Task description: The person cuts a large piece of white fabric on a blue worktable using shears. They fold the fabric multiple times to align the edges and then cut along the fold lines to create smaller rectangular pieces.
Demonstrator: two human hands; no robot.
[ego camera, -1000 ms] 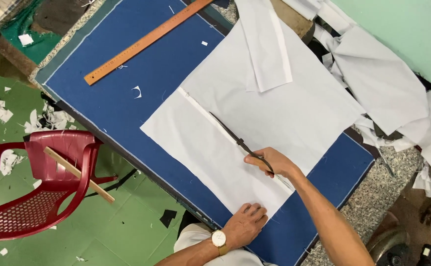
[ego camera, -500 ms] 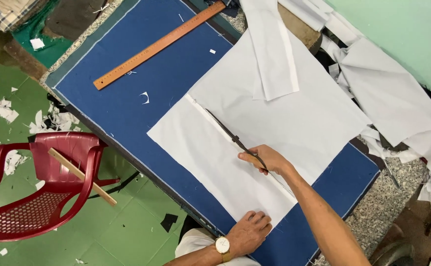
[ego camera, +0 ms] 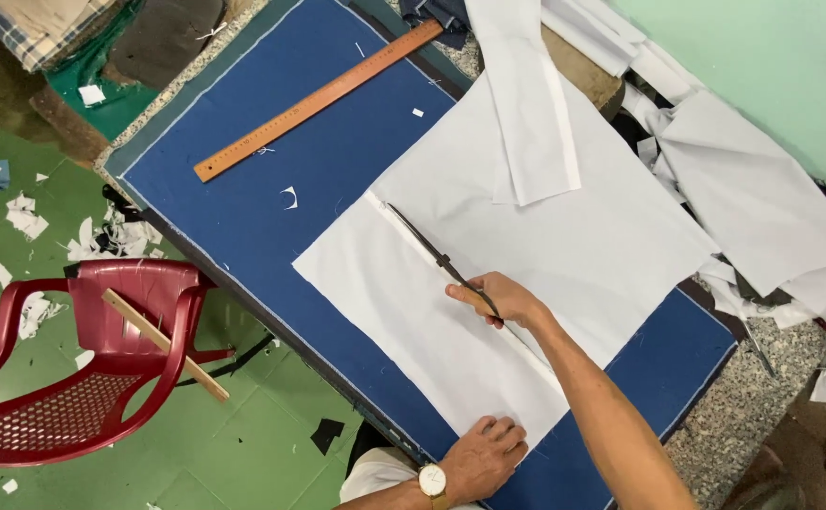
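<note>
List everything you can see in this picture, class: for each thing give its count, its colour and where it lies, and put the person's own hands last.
fabric sheet: one, white, spread on the blue table cover
scissors: one pair, dark, lying along the cut in the sheet
blue table cover: one, blue, over the table
long ruler: one, wooden orange-brown, at the far edge of the cover
fabric strip: one, white, draped over the sheet's far side
loose fabric pieces: several, white, heaped at right
plastic chair: one, red, on the green floor at left
wooden stick: one, tan, across the chair
wristwatch: one, white-faced, on the left wrist
right hand: holds the scissors
left hand: presses the sheet's near edge
</note>
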